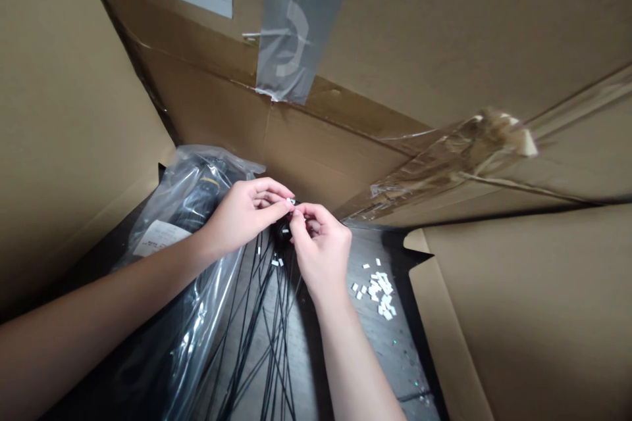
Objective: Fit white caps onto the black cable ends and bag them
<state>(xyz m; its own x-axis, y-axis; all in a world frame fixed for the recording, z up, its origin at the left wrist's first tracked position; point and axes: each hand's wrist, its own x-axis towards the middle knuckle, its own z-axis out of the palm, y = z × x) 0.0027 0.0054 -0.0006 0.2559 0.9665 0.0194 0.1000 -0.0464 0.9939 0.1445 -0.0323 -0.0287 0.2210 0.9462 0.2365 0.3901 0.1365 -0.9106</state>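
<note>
My left hand (254, 210) is closed in a pinch on a small white connector (290, 200). Close against it, my right hand (320, 237) also pinches with thumb and forefinger; what lies between those fingertips is too small to make out. Under both hands a bundle of thin black cables (269, 335) runs toward me, several with white connectors (277, 263) at their far ends. A loose pile of small white connectors (382, 293) lies to the right of my right forearm.
A clear plastic bag (197, 329) of black cables, with a white label (158, 237), lies on the left under my left forearm. A large taped cardboard box (444, 33) stands behind. Cardboard panels rise at left (64, 112) and right (538, 302) above the grey surface (360, 348).
</note>
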